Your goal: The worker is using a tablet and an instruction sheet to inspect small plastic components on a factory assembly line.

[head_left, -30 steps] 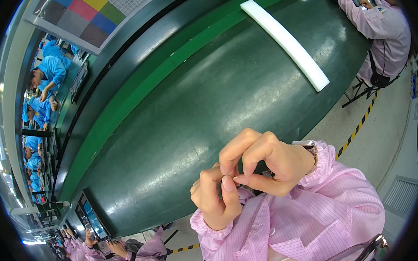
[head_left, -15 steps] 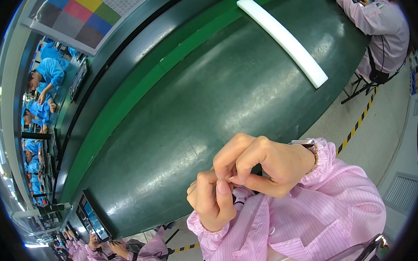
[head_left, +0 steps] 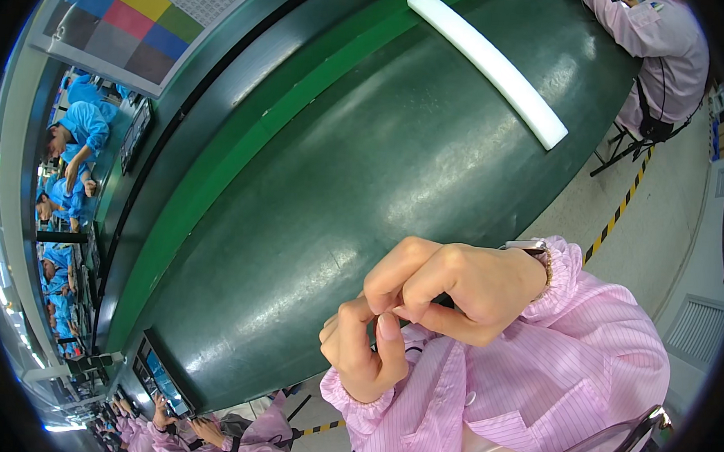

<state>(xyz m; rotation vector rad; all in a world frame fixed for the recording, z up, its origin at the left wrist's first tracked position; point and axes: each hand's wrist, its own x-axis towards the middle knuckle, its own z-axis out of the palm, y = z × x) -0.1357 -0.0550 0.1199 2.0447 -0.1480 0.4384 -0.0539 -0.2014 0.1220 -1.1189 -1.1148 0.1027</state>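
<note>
My left hand (head_left: 361, 350) is closed in a pinch, its thumb pointing up and its fingers curled. Above it and to its right, my right hand (head_left: 465, 290) is bent over with thumb and fingertips pinched. The two sets of fingertips meet in front of my chest. Whatever lies between them, if anything, is too small or too hidden to name. Both wrists come out of pink striped sleeves (head_left: 594, 320), and a watch (head_left: 529, 246) sits on the right wrist. Below the hands is the near edge of a green table (head_left: 295, 247).
A long white foam-like strip (head_left: 489, 69) lies across the table's far right. At the lower left stands a screen (head_left: 160, 375), with a person in pink (head_left: 265, 438) beside it. Another person in pink (head_left: 670, 46) sits at the upper right. A colour chart (head_left: 131, 17) is at upper left.
Both hands have shifted very slightly to the left, still pinched together at the fingertips. The table and the white strip stay almost in place in the view.
</note>
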